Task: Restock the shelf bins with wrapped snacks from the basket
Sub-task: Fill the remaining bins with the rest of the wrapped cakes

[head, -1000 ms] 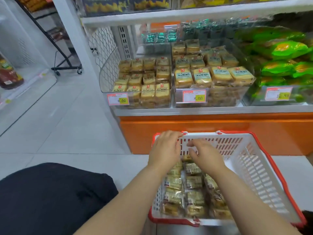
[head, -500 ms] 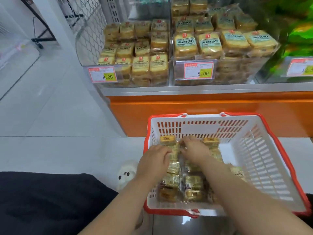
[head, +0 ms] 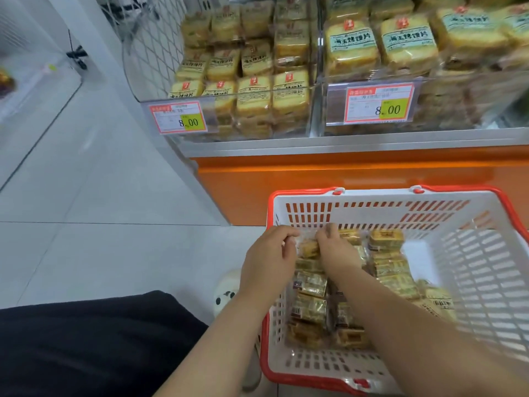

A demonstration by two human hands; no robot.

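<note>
A white basket with a red rim stands on the floor before the shelf, holding several wrapped snacks in rows. Both my hands are inside it at the far left end. My left hand and my right hand have their fingers curled round one wrapped snack between them. Above, two clear shelf bins are stacked with similar packs: the left bin and the right bin.
Price tags reading 8.00 hang on the bin fronts. An orange shelf base runs behind the basket. A wire mesh end panel closes the shelf's left side. Tiled floor lies to the left. My dark-clothed knee is at the lower left.
The view has tilted down and closer to the basket. Both hands moved deeper into the basket's far left end and closed round one snack pack.
</note>
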